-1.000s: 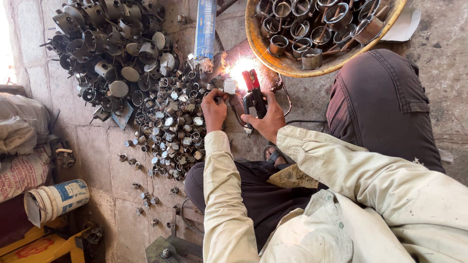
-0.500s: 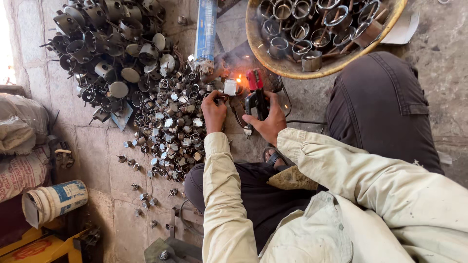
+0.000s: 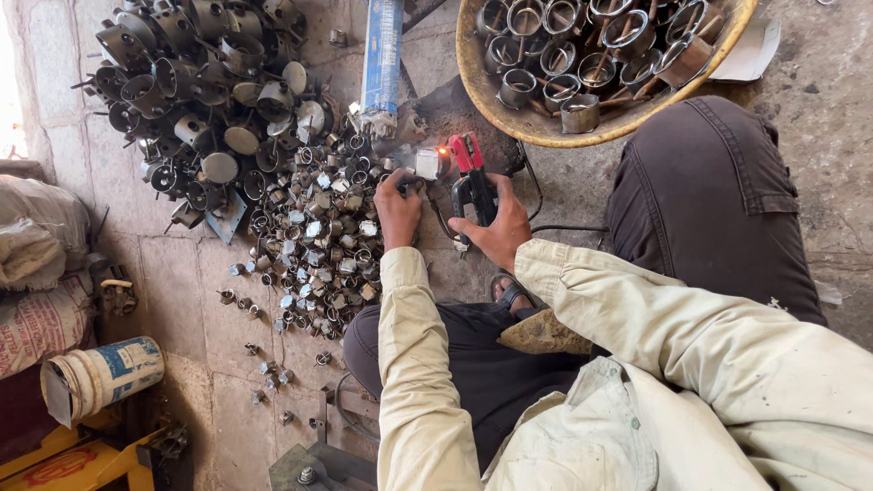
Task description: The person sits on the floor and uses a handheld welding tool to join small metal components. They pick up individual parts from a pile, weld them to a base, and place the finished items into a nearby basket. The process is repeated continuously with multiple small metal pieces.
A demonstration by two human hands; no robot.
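Concrete floor (image 3: 818, 164), you squat welding beside a basket (image 3: 473, 82) of metal cups.
Your right hand (image 3: 496, 232) has fingers closed round the red-black electrode holder (image 3: 473, 177); its glowing tip meets the small metal piece (image 3: 426, 164), which sits at your left hand (image 3: 398, 209) fingertips, grip unclear. Loose fittings (image 3: 318, 245) lie left.

blue-white box (image 3: 382, 55) top, labelled tub (image 3: 100, 375) lower-left
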